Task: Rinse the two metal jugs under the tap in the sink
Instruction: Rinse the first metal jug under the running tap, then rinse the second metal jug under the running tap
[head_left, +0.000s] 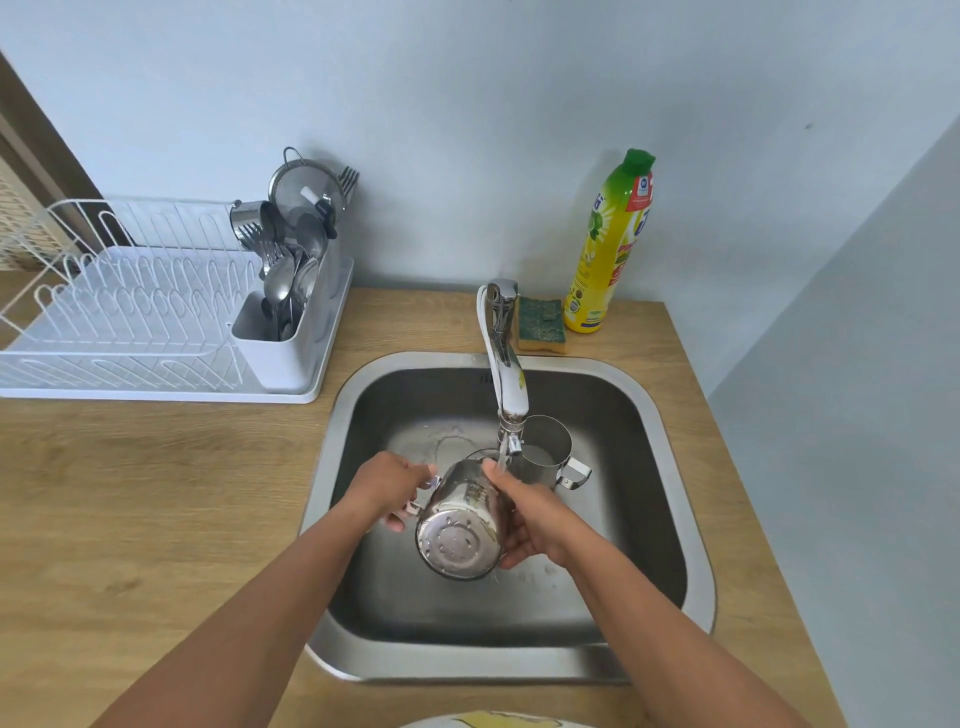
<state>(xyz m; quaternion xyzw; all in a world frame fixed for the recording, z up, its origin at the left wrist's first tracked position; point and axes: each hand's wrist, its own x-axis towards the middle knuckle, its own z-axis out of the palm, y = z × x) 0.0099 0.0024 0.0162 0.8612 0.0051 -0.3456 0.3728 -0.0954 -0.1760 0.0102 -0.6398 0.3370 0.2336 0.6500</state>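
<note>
left hand (389, 488) and right hand (530, 517) both hold one shiny cylindrical stainless-steel jug (460, 527) over the middle of the square stainless-steel sink (324, 467); jug tipped on its side, dimpled base facing the camera, mouth pointing away toward the chrome mixer tap (506, 364)

left fingers curled round the jug's handle on its left side; right fingers wrapped round the right wall, thumb up near the rim; both clamped on it, neither hand free

thin water stream (502, 462) runs from the spout and lands at the jug's rim, just beside the right thumb; whether it reaches the inside, cannot tell from this angle

second stainless-steel jug (545, 444) stands upright on the sink floor, behind and right of the spout, handle out to the right, untouched; near the held one, apparently apart

progress, as a judgement: rinse of jug one in hand, so roughly first half; jug two looks not yet done, wet or dry unreadable; left to do: finish this one, set it down, rinse the other, tap off

on the light wooden worktop (156, 493): green-topped yellow sponge (540, 325) and yellow dish-soap bottle with green cap (608, 244) behind the tap; white wire dish rack (130, 312) with cutlery at left
</note>
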